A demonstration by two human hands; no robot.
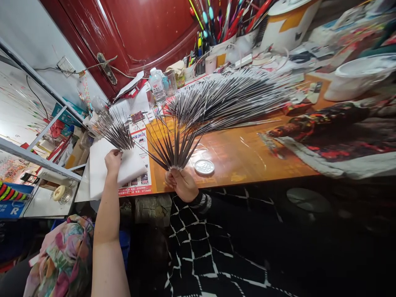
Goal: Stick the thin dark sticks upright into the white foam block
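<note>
lid (pixel 204 166) on table (pixel 247 152), right of 2 rod bundles (pixel 177 144)

Small home craft workshop, cramped, cluttered. Long orange desk (pixel 247 156) heaped with thin grey sticks (pixel 229 95) in fanned bundles. Pots (pixel 221 47) crammed with bright painted rods at back. White foam block (pixel 105 165) at desk end, near bottle (pixel 156 84) and bucket (pixel 287 20). Domestic signs: red panelled door (pixel 139 29) right behind desk, wall socket (pixel 65 64) with loose wires, patterned cloth (pixel 334 128) over desk edge, metal rack (pixel 37 156) on left.

A dark-red door (pixel 148 29) stands behind the orange wooden table (pixel 241 156), with white wall (pixel 27 33) and metal shelving (pixel 34 156) at left.
</note>
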